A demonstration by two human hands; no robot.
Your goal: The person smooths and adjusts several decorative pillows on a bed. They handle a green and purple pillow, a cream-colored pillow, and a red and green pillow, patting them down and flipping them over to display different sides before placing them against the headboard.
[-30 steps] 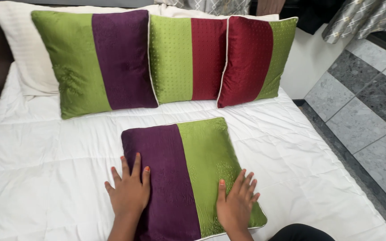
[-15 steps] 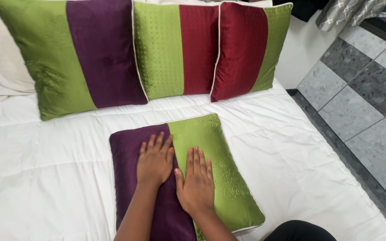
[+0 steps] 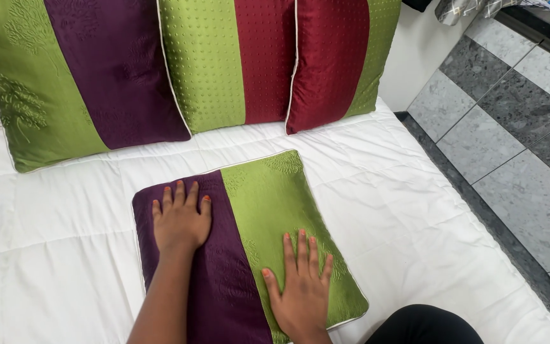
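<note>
I see a white quilted bed cover (image 3: 415, 210) beside a grey tiled floor (image 3: 517, 140), with three upright green, purple and red satin cushions (image 3: 211, 64) at the head. My hands have spread apart since half a second ago. My left hand (image 3: 181, 220) lies flat, fingers open, on the purple half of the flat purple-and-green satin cushion (image 3: 268, 197); my right hand (image 3: 300, 286) presses open-palmed on its green half, nearer me.
</note>
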